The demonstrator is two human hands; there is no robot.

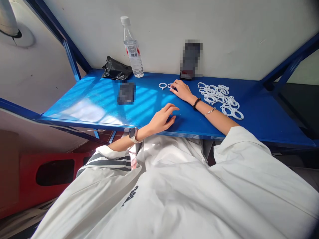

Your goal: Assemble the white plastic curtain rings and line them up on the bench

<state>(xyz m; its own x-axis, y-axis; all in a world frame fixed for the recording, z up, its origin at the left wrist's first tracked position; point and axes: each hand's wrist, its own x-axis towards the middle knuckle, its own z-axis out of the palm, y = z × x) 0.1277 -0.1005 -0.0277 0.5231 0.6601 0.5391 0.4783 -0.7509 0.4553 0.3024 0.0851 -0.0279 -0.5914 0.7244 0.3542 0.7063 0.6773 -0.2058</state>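
Note:
My right hand [182, 90] is at the back middle of the blue table, its fingertips closed on a white curtain ring [169, 86] that lies against the tabletop. Part of that ring is hidden behind the fingers. Just left of it lies a second white curtain ring [162, 86], flat, with its small eyelet towards me. Close to the table's front edge, my left hand [163, 118] hovers or rests with loosely bent fingers, the thumb apart and nothing in it. A heap of several white curtain rings [216, 94] spreads to the right of my right wrist.
Along the back of the blue table [261, 116] stand a water bottle [134, 56], a crumpled black plastic bag [117, 69] and a blurred dark upright object [191, 59] against the wall. A blurred dark flat item [126, 93] lies left. Blue metal struts [72, 59] frame both ends.

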